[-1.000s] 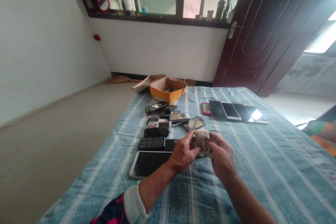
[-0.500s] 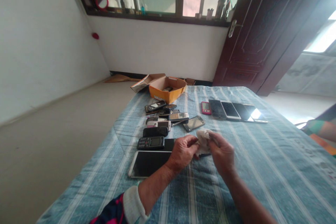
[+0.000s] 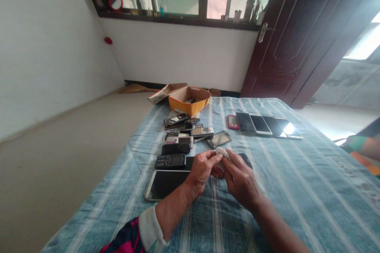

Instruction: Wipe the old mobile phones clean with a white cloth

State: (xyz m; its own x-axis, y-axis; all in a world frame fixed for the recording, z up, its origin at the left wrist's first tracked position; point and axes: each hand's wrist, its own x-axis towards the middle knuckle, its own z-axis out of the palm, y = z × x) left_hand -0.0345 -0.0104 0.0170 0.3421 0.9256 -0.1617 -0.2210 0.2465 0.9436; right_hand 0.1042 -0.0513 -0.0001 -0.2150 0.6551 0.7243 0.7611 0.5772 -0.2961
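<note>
My left hand (image 3: 204, 170) is closed round the near-left end of a dark mobile phone (image 3: 246, 160), whose far end sticks out to the right. My right hand (image 3: 239, 178) is closed on a crumpled white cloth (image 3: 221, 158) and presses it against the phone; the fingers cover most of both. Just left of my left hand lie a large white-framed phone (image 3: 168, 185), face up, and a black keypad phone (image 3: 170, 161). Beyond my hands rests a grey touchscreen phone (image 3: 219, 139).
Several old phones (image 3: 179, 141) lie jumbled at the left. A row of flat phones (image 3: 261, 125) with a small pink phone (image 3: 233, 121) sits at the right. An open orange box (image 3: 190, 106) stands at the far edge of the striped tablecloth (image 3: 299, 189).
My right hand has moved left with the cloth, closer to my left hand. The right end of the dark phone now shows past my right hand.
</note>
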